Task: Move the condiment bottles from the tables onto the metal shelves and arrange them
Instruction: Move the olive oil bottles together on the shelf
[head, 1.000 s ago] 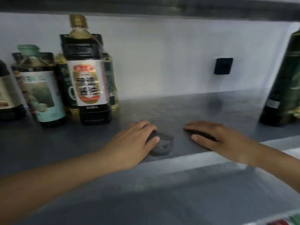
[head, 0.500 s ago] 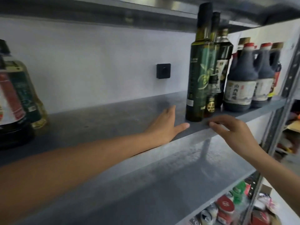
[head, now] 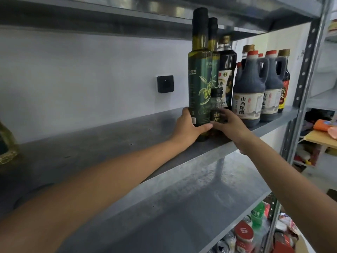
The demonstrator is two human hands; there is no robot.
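A tall green olive oil bottle [head: 199, 83] stands near the front of the grey metal shelf [head: 113, 141]. My left hand [head: 187, 127] grips its base, thumb across the front. A small dark bottle [head: 216, 106] stands just right of it, and my right hand [head: 230, 125] holds its lower part. Behind them are a second olive oil bottle [head: 213, 42] and a dark soy sauce bottle [head: 227, 70]. Two red-capped vinegar jugs [head: 249, 95] stand further right.
A black wall socket [head: 165, 84] sits on the white wall behind the shelf. A yellowish oil bottle [head: 6, 145] shows at the left edge. The shelf's upright post [head: 308, 73] rises at right. Cans and bottles [head: 244, 234] fill the lower shelf.
The view swung right along the shelf. Both hands moved from the bare shelf surface to the bottles; the left now grips the olive oil bottle and the right holds the small dark one.
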